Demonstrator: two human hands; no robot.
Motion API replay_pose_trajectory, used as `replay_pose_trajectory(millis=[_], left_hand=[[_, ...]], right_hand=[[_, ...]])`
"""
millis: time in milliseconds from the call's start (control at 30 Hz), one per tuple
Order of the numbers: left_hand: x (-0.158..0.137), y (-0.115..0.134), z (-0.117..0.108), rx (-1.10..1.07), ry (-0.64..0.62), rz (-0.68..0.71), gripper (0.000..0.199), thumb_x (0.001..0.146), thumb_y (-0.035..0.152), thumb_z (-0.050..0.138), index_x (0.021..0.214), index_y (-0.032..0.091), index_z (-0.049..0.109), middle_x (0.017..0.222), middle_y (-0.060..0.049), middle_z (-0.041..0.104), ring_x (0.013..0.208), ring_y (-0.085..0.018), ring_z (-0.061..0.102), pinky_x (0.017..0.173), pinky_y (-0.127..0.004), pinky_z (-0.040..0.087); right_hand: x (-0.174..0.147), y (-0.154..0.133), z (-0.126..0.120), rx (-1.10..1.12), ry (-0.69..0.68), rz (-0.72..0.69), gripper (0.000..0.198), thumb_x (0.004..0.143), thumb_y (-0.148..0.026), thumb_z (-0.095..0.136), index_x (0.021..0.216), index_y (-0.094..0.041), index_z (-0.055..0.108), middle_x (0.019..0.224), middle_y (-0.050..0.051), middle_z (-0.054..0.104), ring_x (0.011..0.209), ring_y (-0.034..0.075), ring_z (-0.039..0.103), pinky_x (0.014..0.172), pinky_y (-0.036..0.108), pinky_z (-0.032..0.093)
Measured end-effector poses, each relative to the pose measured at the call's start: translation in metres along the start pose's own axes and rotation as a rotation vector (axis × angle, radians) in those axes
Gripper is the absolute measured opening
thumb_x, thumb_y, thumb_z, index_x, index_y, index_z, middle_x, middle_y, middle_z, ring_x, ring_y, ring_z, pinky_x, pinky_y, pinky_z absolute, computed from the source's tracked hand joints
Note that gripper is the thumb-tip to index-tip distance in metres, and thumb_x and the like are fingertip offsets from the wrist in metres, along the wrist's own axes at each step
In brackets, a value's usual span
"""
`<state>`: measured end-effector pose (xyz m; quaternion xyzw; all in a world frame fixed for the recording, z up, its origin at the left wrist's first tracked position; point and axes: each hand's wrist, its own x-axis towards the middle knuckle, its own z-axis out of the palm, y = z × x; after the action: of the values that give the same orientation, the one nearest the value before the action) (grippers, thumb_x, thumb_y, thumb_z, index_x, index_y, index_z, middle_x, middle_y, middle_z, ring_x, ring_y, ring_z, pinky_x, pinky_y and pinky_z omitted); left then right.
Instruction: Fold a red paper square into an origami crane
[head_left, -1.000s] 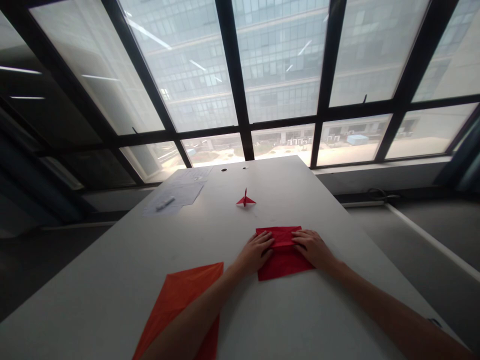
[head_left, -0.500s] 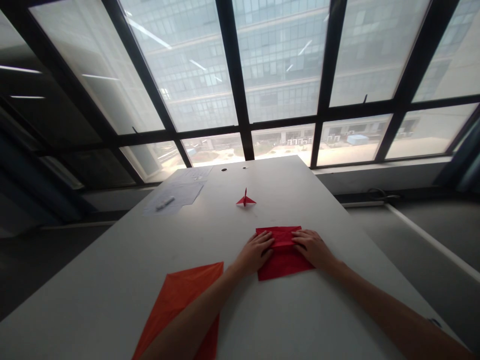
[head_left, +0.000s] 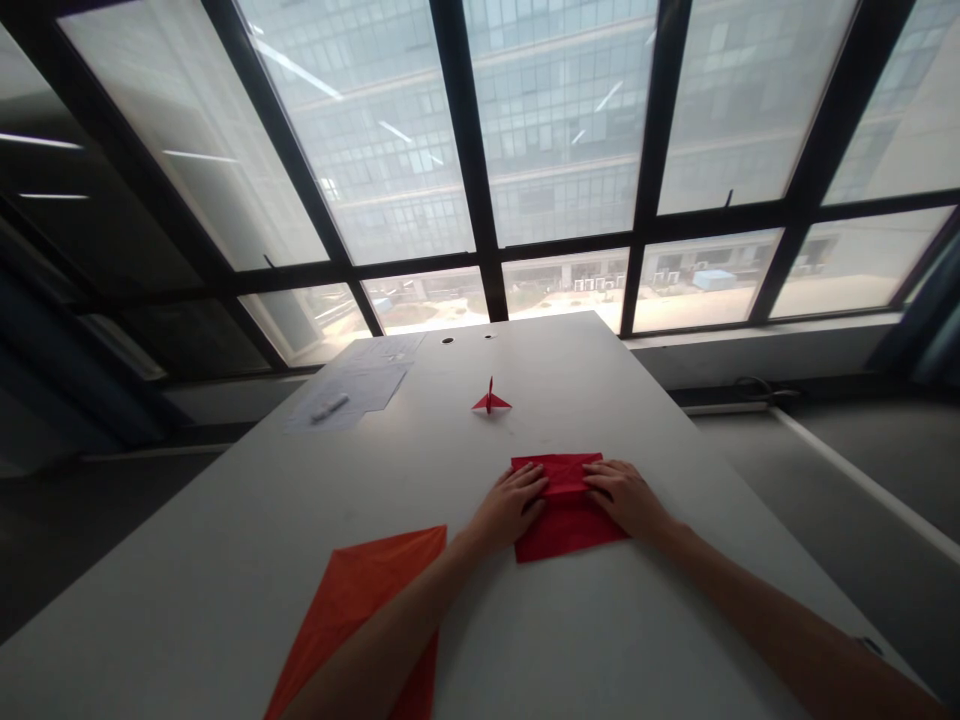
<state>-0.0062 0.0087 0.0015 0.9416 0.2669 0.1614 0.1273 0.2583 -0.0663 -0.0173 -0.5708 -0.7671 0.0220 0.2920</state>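
A sheet of red paper (head_left: 564, 520) lies on the white table (head_left: 615, 620), its far part folded over toward me. On its left side rests my left hand (head_left: 514, 503), open, fingers laid flat across the folded part. My right hand (head_left: 626, 495) is open too and presses on the right side of the same fold. Between the fingertips of both hands a strip of red paper shows. Beyond the sheet stands a small folded red paper figure (head_left: 490, 402) with two wings and an upright point.
Orange paper (head_left: 375, 585) lies at the near left, partly under my left forearm. White printed sheets (head_left: 382, 385) with a whitish, blurred object (head_left: 330, 406) on them lie at the far left. Large windows (head_left: 562, 120) rise behind the table.
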Motion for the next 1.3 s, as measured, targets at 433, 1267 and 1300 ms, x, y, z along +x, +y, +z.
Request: replay_pose_trajectory(millis=[433, 1267, 1300], left_hand=[[-0.0001, -0.0006, 0.0005, -0.009, 0.022, 0.008, 0.045, 0.098, 0.033, 0.050, 0.142, 0.029, 0.049, 0.149, -0.004, 0.047, 0.141, -0.025, 0.038, 0.119, -0.049, 0.027], [0.0002, -0.0003, 0.0007, -0.009, 0.022, 0.010, 0.043, 0.099, 0.033, 0.047, 0.142, 0.030, 0.050, 0.148, -0.003, 0.047, 0.141, -0.024, 0.038, 0.118, -0.050, 0.029], [0.0004, -0.0005, 0.0008, -0.007, 0.017, 0.008, 0.042, 0.099, 0.032, 0.046, 0.141, 0.030, 0.050, 0.149, -0.003, 0.047, 0.141, -0.024, 0.038, 0.118, -0.050, 0.029]], right_hand=[[0.0006, -0.0004, 0.0000, -0.003, 0.001, 0.005, 0.024, 0.089, -0.022, 0.059, 0.107, -0.026, 0.074, 0.124, 0.004, 0.068, 0.115, 0.028, 0.060, 0.103, 0.047, 0.041], [-0.0001, 0.0010, 0.0017, -0.009, 0.005, -0.008, 0.024, 0.089, -0.021, 0.059, 0.108, -0.026, 0.074, 0.125, 0.004, 0.068, 0.115, 0.028, 0.060, 0.103, 0.047, 0.040], [0.0000, 0.0010, 0.0015, -0.011, 0.006, -0.012, 0.024, 0.090, -0.021, 0.058, 0.108, -0.026, 0.074, 0.125, 0.004, 0.068, 0.115, 0.028, 0.059, 0.103, 0.047, 0.040]])
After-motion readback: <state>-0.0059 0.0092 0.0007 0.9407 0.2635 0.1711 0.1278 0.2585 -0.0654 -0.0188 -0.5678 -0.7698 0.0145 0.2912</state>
